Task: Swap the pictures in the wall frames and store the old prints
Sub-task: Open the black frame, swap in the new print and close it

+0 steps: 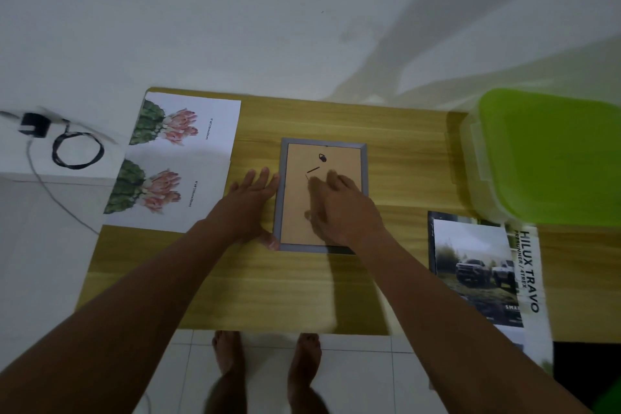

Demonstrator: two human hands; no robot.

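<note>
One frame (295, 178) lies face down between the hands, backing on. Left hand (252, 202) flat, steadying its edge; right hand (342, 208) on the backing, grip blurred, cannot tell. Cactus prints (174, 161) wait beyond left hand; swap barely begun.

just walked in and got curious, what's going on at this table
A person is working on a picture frame lying face down on the wooden table. The left hand lies flat against the frame's left edge, steadying it. The right hand is on the backing board, fingers by a small metal clip, too blurred to show any grip. Two cactus prints lie to the left.
</note>
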